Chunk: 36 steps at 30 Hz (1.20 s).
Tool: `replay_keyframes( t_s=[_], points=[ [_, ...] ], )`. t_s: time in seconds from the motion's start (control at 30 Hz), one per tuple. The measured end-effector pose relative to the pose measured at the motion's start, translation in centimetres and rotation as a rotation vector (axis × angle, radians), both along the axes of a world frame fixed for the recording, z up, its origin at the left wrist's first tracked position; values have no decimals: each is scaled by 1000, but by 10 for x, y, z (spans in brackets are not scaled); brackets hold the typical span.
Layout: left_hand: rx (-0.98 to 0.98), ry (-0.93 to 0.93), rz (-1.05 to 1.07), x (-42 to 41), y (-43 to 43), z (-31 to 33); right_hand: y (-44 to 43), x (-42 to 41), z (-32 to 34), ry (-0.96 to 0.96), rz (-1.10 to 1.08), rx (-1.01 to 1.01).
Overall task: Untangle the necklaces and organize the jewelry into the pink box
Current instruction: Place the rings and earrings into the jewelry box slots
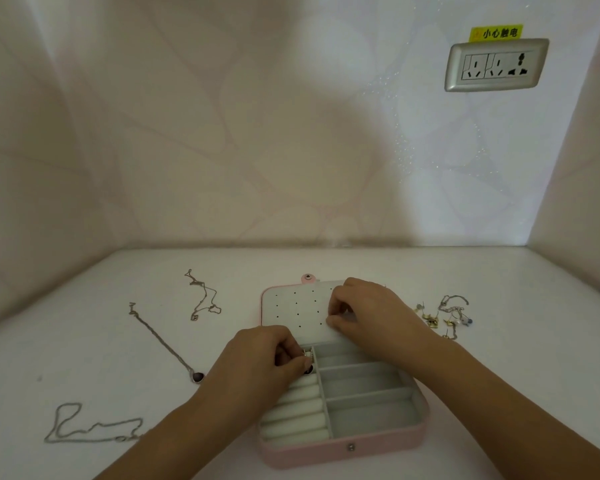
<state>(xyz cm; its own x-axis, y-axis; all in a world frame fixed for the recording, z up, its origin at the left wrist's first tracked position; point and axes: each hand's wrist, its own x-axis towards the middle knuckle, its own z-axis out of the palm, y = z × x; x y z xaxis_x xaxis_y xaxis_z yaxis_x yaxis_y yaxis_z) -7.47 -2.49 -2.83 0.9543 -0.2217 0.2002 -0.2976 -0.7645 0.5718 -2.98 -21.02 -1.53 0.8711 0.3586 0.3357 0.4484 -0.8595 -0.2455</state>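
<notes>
A ring (306, 355), small and shiny, was pinched at the fingertips of the left hand (257, 358), whose grip was closed round it. It was held just over the far end of the rolls (295, 410) in the left half of the box (343, 452), touching or nearly touching the top roll; which could not be told. The rolls were laid with their long axes running left to right, so the slot was judged to lie straight below the grip, and a short push downward was all that seemed called for. The left hand was plainly the nearer.

The right hand (364, 311) was set on the right side of the lid (291, 306), fingers curled with the tips drawn together; whether anything was pinched there could not be told. The compartments (368, 417) were seen bare. Three necklaces (205, 296) were spread on the surface (499, 358) left of the box, well apart, and a tangle (447, 317) of small pieces lay just right of the right hand.
</notes>
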Motion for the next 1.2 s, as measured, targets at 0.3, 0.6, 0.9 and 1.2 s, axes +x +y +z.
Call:
replay_keyframes(
  t_s=[0.3,0.6,0.9,1.2],
  points=[
    [-55,-9,27,2,0,-3,-1,-2,3,26,9,7],
    [-97,-1,22,2,-4,0,-6,0,4,57,37,3],
    [-107,-2,37,0,-3,5,-102,20,24,148,-247,164],
    [-213,-89,-35,-2,-5,6,-135,32,1,238,-342,323]
  ],
)
